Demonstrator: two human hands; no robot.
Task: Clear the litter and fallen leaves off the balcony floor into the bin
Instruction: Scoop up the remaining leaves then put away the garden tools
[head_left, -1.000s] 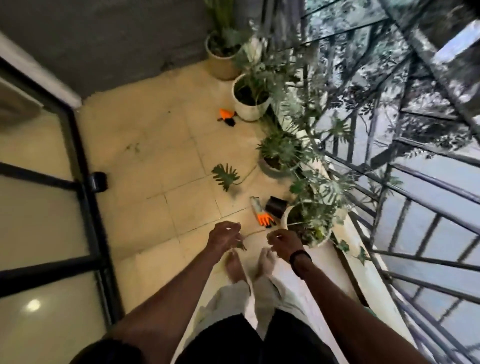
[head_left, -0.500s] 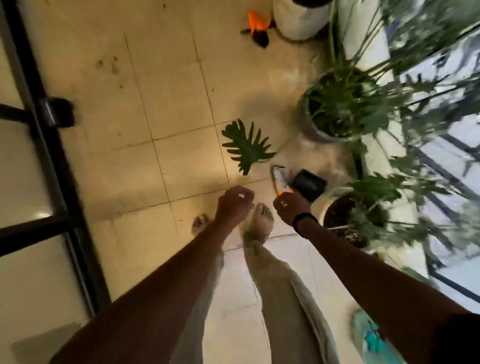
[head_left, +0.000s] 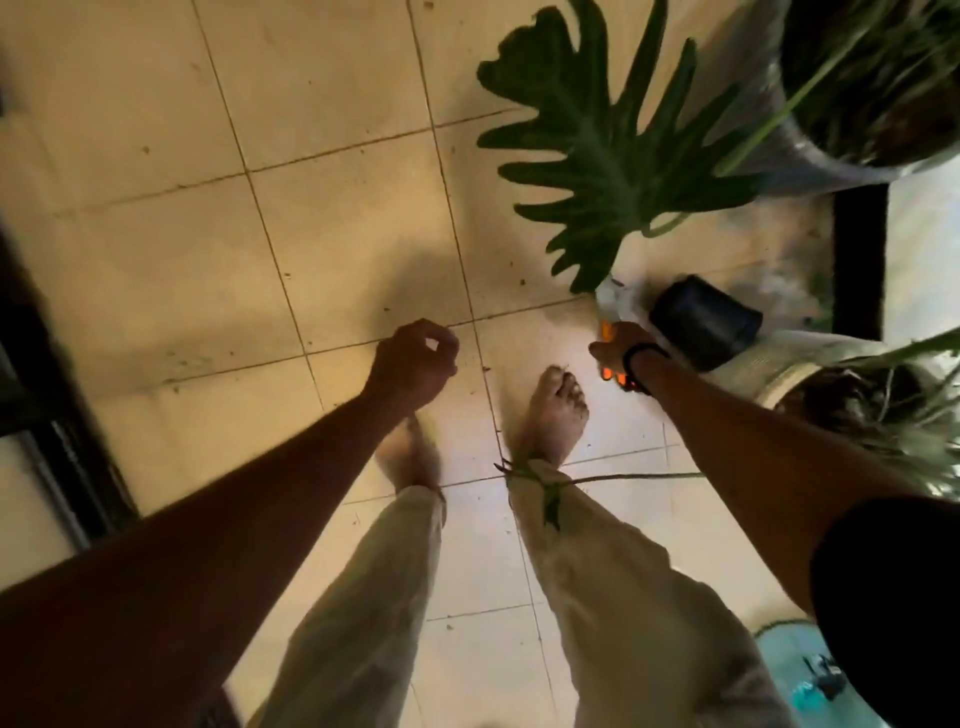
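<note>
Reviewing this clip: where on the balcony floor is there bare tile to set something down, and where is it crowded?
Bare tile lies left of the big split leaf, between it and the dark door frame, ahead of the left hand. The right side is crowded: the right hand reaches at an orange-and-white glove beside a black pot, with potted plants behind.

Right hand down at the glove
The right hand (head_left: 615, 353) has reached the orange glove (head_left: 607, 332) on the tiles; the view has dropped closer.
</note>
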